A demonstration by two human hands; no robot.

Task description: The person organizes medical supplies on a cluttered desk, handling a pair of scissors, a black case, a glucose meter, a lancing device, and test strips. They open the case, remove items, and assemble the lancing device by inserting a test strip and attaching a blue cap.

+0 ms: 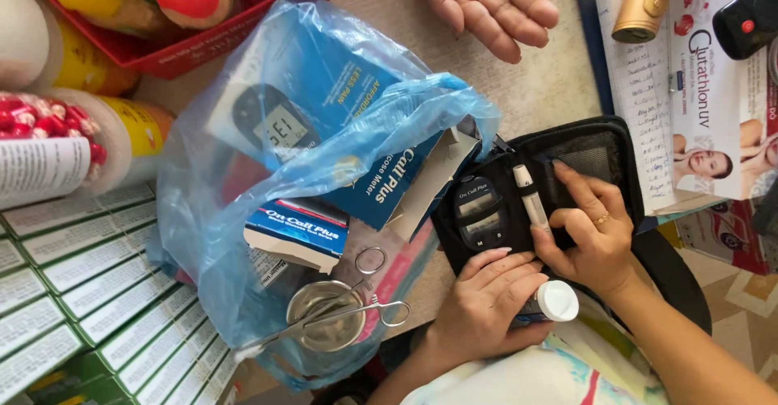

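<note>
One head-worn camera looks steeply down, close over the counter point(551, 89). The wearer's hands and black case point(600, 150) sit low right, a blue bag point(243, 211) centre, another person's palm point(490, 0) at top.

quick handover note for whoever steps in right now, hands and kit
Left hand: holds a small white-capped vial, fingers resting on the black zip case.
Right hand: grips the white pen-shaped lancing device in the case.
Black glucose meter sits strapped in the open case.
Another person's open palm waits above.
Done: case open. Left: meter not taken out.
</note>
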